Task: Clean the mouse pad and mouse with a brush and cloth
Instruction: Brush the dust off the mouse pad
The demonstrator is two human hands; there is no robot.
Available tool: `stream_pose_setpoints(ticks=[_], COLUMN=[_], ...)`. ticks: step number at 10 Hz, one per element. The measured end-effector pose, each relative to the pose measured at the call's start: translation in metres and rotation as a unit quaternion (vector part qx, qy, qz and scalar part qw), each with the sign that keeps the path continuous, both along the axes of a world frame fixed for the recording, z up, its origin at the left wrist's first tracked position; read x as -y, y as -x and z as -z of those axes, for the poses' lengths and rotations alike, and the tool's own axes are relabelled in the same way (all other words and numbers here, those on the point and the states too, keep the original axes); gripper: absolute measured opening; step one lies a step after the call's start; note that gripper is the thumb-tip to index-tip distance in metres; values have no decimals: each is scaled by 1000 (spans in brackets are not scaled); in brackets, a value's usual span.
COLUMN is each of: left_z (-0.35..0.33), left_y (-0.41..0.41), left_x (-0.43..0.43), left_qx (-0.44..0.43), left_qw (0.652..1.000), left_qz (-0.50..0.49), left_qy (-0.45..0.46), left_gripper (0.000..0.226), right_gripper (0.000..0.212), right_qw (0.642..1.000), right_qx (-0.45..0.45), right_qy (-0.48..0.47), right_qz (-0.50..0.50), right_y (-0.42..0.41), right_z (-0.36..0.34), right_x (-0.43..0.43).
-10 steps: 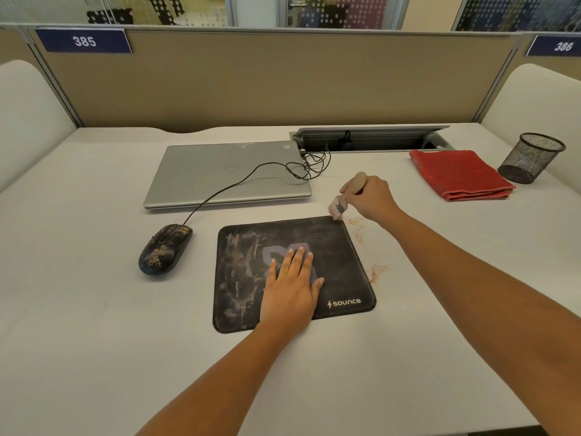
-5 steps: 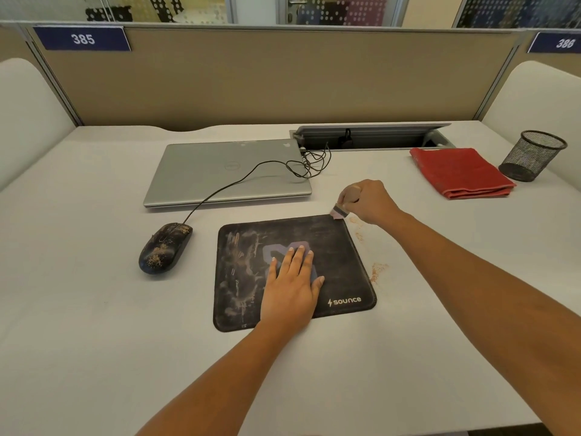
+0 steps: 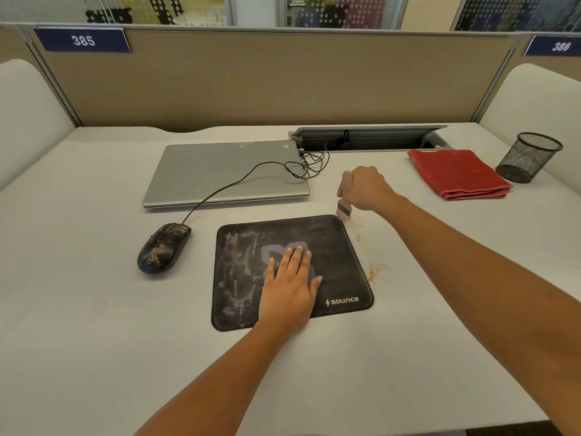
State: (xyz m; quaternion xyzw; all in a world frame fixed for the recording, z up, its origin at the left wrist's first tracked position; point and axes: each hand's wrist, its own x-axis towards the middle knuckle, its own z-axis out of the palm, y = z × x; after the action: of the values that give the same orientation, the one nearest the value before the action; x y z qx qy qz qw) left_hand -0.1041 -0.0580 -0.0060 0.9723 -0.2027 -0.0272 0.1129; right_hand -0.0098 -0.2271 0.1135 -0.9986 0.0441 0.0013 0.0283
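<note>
Mouse pad (image 3: 292, 234), black and streaked with pale dust, is lying flat near the middle of the white desk (image 3: 94, 341), with the left hand (image 3: 290, 286) pressing on it palm down, fingers spread and grasping nothing, and so anchoring it. At the pad's far right corner the right hand (image 3: 366, 187) is clenching the handle of a small brush (image 3: 343, 213), whose bristles are meeting the pad's edge beside a scatter of reddish crumbs (image 3: 374, 272) on the desk. Judged from this, brushing is the step in hand; short strokes running outward over the edge, with the flat hand holding firm, should be carrying grit off without dragging the pad. To the left the wired mouse (image 3: 163, 248), speckled with dust, is waiting well apart from the pad, its cable trailing over a closed silver laptop (image 3: 201, 174). A folded red cloth (image 3: 456, 174) is resting far right, just beside a mesh cup (image 3: 528, 155). Beige partitions (image 3: 251, 80) are enclosing the desk.
</note>
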Motion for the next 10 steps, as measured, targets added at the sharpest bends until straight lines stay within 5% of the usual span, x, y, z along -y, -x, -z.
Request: stream_pose_setpoints(ticks=[1,4,6,7,9,10], left_z=[0,1,2,1,1,1], left_y=[0,-1,-1,-1,0,0], left_x=[0,0,-1,-1,0,0], left_qx=[0,0,5,5,3,4], left_qw=[1000,1000,1000,1000,1000,1000], left_qz=[-1,-3,1,0,-1,1], left_qy=[2,-5,1,2,-3,-4], left_gripper=[59,60,58,58,59,59], right_gripper=[29,9,23,24,9,11], right_qw=[997,975,989,988,964,969], right_qx=[28,-184,-18,-31,-224,-186], right_qy=[-53,-107,-116,-125,-125,-139], right_qz=[42,68,86,91,68,81], right_y=[1,8,3,6,17,21], right_z=[13,-9,-4,1,-8,-8], right_x=[-8,-24,-21,-22,-30,-30])
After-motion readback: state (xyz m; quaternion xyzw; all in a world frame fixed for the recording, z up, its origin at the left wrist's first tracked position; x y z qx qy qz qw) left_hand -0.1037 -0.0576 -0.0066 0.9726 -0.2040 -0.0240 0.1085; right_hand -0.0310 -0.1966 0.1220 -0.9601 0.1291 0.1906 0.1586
